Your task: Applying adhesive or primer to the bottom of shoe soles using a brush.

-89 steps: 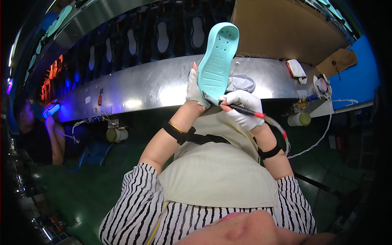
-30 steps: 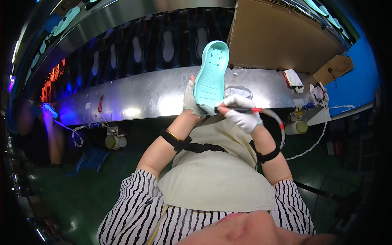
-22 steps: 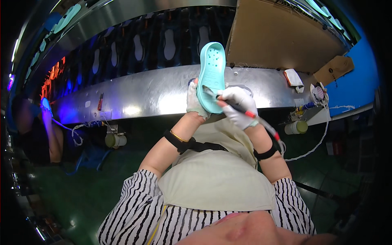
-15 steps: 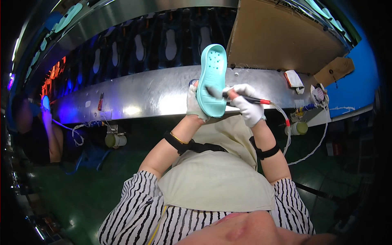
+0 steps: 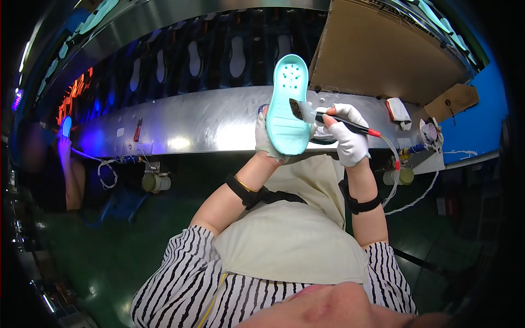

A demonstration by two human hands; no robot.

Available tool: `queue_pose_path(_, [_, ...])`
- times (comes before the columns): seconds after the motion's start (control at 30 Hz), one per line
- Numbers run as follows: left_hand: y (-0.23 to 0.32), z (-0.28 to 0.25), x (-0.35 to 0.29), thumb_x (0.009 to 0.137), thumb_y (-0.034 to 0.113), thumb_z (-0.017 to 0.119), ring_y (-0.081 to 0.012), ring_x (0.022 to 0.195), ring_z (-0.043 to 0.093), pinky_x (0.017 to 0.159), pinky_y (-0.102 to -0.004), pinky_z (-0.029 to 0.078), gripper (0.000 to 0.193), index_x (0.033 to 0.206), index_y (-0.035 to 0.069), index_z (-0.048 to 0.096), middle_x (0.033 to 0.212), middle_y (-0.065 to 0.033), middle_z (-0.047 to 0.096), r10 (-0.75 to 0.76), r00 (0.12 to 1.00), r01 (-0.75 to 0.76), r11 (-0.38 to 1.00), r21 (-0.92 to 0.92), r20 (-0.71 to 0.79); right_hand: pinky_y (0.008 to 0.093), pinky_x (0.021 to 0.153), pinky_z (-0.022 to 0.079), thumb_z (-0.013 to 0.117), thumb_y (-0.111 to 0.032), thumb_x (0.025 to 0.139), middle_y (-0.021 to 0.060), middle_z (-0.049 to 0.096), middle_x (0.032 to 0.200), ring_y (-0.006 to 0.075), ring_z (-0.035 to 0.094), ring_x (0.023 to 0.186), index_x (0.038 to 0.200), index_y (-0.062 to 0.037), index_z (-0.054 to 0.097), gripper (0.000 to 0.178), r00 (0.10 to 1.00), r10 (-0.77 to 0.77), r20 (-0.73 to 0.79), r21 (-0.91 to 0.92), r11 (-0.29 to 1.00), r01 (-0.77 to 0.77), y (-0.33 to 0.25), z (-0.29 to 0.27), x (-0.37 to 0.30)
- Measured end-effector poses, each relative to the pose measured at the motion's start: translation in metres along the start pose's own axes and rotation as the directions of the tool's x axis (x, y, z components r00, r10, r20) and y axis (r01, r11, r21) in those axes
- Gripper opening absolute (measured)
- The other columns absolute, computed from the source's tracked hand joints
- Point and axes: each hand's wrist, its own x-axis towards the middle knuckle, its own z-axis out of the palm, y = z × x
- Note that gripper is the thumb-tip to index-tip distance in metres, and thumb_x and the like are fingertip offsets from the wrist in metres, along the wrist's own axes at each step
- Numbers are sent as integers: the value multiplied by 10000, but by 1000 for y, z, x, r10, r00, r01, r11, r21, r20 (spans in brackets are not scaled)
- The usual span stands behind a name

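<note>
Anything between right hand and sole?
Only the brush that the right hand holds, its bristles over the sole; whether they touch, I can't tell. The grey piece shows in the gap but appears to lie on the bench behind.

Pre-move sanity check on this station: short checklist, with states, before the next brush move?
1. Sole held by left hand at its lower left: ok.
2. Brush gripped in right hand: ok.
3. Sole's inner face, with holes and ridges, toward the camera: ok.
4. Tube at the handle's rear lying off the sole: ok.
5. Bristles touching the sole: cannot tell; they overlap it in view.
6. Sole's underside: cannot tell, faces away.
</note>
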Motion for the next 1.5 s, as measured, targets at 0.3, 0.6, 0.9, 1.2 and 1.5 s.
queue_pose_path(0.3, [-12,-11,8,960,472,369,-229,994,605,890,-364,497,500,1240,81,506,1144,-104,591,242,969,-209,903,376,-41,240,799,495,684,31,795,50,642,929,91,617,867,945,-27,606,178,918,-370,140,-437,809,393,22,29,-2])
queue_pose_path(0.6, [-9,-13,10,953,503,354,-260,970,607,893,-400,493,532,1203,59,507,1081,-135,604,227,972,-197,929,313,-62,250,764,497,685,-3,775,54,650,872,156,631,815,938,-21,628,173,833,-463,304,-515,656,553,16,27,-4])
queue_pose_path(0.9, [2,-11,10,889,590,333,-367,1159,513,1023,-483,395,733,1385,53,375,1298,-213,489,105,990,-132,928,348,94,254,762,494,677,5,806,52,657,885,124,632,839,914,-27,637,120,896,-395,205,-360,821,444,16,22,-5])
queue_pose_path(1.2, [15,-6,9,913,561,324,-413,1173,496,961,-560,439,712,1408,49,340,1349,-250,432,55,990,-87,961,263,130,242,709,482,655,-128,854,55,664,873,124,624,777,910,-25,653,118,945,256,204,59,960,-273,10,2,-13])
queue_pose_path(1.5, [-3,5,-9,896,631,374,-326,992,629,876,-426,532,735,1348,53,421,1199,-181,575,-31,999,19,903,430,21,238,783,512,708,23,792,40,677,901,101,631,852,927,-40,647,161,997,-77,-26,-31,997,76,11,-10,41])
